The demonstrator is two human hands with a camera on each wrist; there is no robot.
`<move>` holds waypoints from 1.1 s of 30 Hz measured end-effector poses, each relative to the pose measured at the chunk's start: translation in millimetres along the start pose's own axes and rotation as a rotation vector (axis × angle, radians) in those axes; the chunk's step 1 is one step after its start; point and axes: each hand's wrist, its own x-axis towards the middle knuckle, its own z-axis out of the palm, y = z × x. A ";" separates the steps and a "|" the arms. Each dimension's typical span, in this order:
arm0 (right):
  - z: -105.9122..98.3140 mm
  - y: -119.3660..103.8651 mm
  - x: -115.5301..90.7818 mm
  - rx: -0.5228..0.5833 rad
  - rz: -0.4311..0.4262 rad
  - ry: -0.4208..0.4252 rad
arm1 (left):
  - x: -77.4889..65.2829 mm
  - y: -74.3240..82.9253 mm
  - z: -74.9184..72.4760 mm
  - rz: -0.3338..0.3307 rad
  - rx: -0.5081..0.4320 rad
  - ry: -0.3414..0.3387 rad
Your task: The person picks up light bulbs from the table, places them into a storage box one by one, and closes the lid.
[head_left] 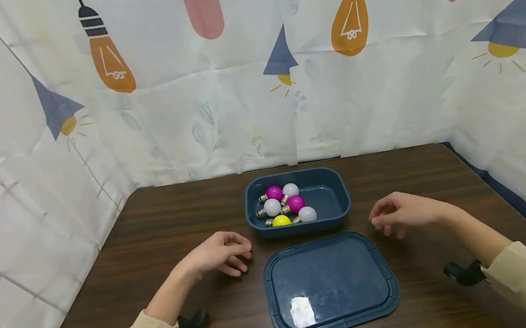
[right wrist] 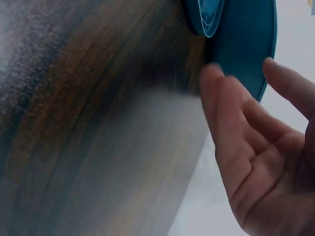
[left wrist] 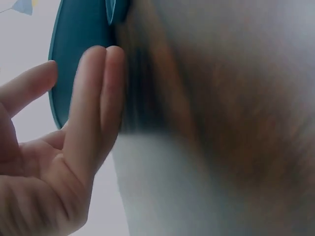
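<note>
A dark blue rectangular bin (head_left: 330, 199) holds several small light bulbs in its left and middle part: magenta, white and a yellow bulb (head_left: 281, 220). In front of it a dark blue lid (head_left: 332, 280) lies flat, slightly turned, on the table. My left hand (head_left: 222, 253) hovers left of the lid, fingers loosely bent around nothing. On the other side, my right hand (head_left: 407, 210) is held over the table, right of the bin and lid, also with nothing in it. Both wrist views show relaxed fingers apart from the bin's wall (left wrist: 81, 44).
The dark wooden table (head_left: 176, 212) reaches back to a white curtain (head_left: 246, 106) printed with lamps and bulbs. Curtain fabric also hangs at the left and right. A dark blue cloth edge (head_left: 515, 200) shows beyond the table's right side.
</note>
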 end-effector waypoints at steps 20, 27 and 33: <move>16.0 19.6 -2.4 0.161 0.004 -0.161 | -15.6 -9.0 35.4 -0.059 -0.174 -0.080; 18.2 23.6 -4.1 0.241 -0.013 -0.186 | -20.6 -6.2 49.1 -0.024 -0.204 -0.032; 17.8 21.9 -4.2 0.270 -0.018 -0.194 | -24.2 -4.5 58.8 0.023 -0.230 0.014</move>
